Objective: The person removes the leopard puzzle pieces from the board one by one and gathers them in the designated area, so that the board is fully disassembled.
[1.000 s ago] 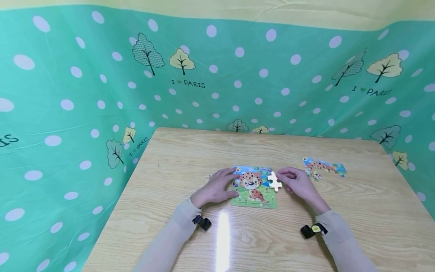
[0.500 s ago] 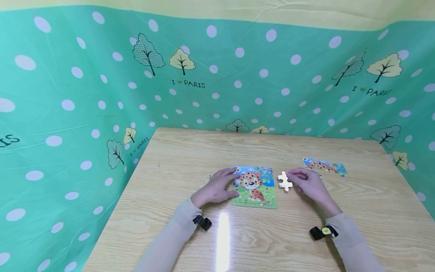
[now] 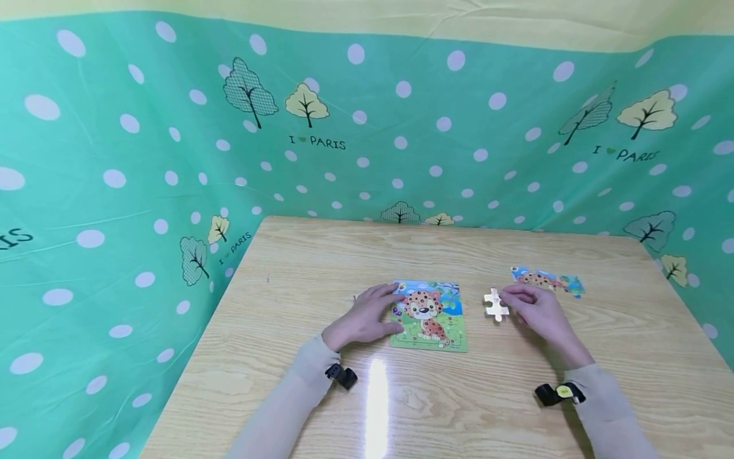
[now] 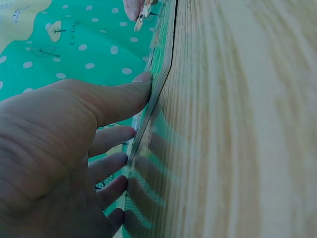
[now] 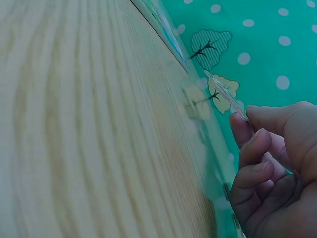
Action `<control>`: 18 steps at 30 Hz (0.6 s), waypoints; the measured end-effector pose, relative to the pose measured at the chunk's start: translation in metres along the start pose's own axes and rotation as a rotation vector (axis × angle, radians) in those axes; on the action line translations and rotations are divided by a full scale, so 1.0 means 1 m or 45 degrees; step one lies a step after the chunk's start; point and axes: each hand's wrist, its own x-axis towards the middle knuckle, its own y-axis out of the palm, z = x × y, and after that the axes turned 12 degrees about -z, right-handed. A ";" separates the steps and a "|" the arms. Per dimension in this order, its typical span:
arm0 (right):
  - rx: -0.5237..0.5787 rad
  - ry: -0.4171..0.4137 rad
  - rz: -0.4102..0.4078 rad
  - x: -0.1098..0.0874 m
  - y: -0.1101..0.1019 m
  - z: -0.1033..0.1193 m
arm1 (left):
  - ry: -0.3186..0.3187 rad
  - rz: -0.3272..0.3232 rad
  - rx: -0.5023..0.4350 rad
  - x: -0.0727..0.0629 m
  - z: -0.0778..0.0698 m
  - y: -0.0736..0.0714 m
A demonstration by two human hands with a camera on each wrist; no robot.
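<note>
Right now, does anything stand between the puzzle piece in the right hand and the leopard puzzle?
Nothing visible does: only tabletop shows between the puzzle piece and the leopard puzzle. The left hand touches the puzzle's opposite edge, outside that gap.

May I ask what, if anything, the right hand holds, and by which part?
The right hand pinches a puzzle piece by its right edge in the head view.

On the table, a puzzle, with the left hand at its left edge. To its right, near but apart, a piece in the right hand. Farther back and right, loose pieces, partly behind that hand. Behind the table, a curtain.
</note>
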 end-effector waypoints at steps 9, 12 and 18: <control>-0.048 0.019 -0.029 -0.002 -0.020 -0.006 | -0.003 -0.004 -0.015 -0.001 -0.002 0.000; -0.050 0.039 -0.038 -0.002 -0.025 -0.009 | -0.003 -0.005 -0.014 -0.001 -0.002 0.000; -0.080 0.067 -0.057 -0.002 -0.035 -0.018 | 0.005 -0.002 -0.014 -0.001 -0.001 -0.001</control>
